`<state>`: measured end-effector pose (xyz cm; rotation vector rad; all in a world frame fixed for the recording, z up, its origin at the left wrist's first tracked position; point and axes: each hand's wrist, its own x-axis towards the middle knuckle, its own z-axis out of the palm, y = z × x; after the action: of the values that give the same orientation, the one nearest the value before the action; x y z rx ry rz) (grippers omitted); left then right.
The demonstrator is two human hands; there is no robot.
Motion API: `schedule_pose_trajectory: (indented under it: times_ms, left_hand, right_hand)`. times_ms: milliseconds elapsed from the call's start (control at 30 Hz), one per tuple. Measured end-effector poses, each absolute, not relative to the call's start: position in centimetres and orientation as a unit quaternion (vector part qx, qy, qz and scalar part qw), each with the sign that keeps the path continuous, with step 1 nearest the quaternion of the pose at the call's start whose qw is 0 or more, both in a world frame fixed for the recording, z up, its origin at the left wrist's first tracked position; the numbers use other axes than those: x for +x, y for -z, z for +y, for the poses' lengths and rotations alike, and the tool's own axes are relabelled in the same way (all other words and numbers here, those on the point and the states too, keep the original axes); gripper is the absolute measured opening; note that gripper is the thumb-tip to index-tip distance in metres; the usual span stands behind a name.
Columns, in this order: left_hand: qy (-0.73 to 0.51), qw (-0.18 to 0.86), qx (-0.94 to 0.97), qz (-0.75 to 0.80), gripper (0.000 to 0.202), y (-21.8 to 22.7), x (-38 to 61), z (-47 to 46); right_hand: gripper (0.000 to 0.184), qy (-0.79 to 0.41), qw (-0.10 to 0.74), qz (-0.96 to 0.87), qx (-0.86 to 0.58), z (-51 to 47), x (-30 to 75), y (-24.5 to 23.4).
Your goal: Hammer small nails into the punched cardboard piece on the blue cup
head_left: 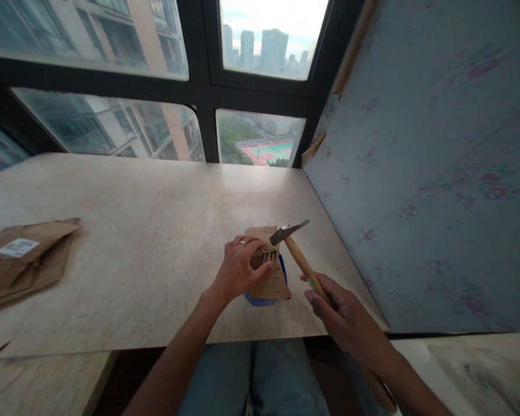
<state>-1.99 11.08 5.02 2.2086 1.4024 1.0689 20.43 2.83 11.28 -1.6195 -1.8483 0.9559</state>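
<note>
So I'm watching this person at the bench: their left hand is on the cardboard, thumb and fingers apart around a row of dark pegs, can't tell if it's pinching one. Right hand, right of the cardboard, grips a hammer. Blue thing under the cardboard, paper bags well left of it.
</note>
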Motion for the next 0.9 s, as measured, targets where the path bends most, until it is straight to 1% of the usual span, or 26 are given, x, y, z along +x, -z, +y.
schedule_pose_trajectory:
  times_ms: [67,167,267,500,733,900]
  left_hand:
    - [-0.363,0.159,0.778,0.487,0.038,-5.5,-1.8,11.4]
    - [-0.352,0.175,0.782,0.483,0.024,-6.0,-1.3,12.1]
    - [-0.346,0.195,0.774,0.493,0.012,-5.8,-0.9,12.8]
    - [-0.351,0.226,0.756,0.504,0.008,-4.8,-0.4,13.2]
    - [-0.396,0.255,0.747,0.468,0.008,-4.0,-0.7,13.5]
    - [-0.406,0.248,0.751,0.458,0.010,-3.6,-0.7,13.6]
  right_hand:
    - [0.043,-0.350,0.250,-0.674,-0.601,2.8,20.5,-11.2]
    - [0.046,-0.359,0.267,-0.661,-0.602,2.7,20.6,-10.9]
    - [0.049,-0.398,0.279,-0.640,-0.595,2.6,20.8,-10.6]
    - [0.050,-0.446,0.273,-0.601,-0.605,2.3,20.9,-10.5]
    - [0.049,-0.456,0.272,-0.600,-0.599,2.4,21.1,-10.0]
    - [0.045,-0.447,0.251,-0.621,-0.593,2.4,21.1,-10.5]
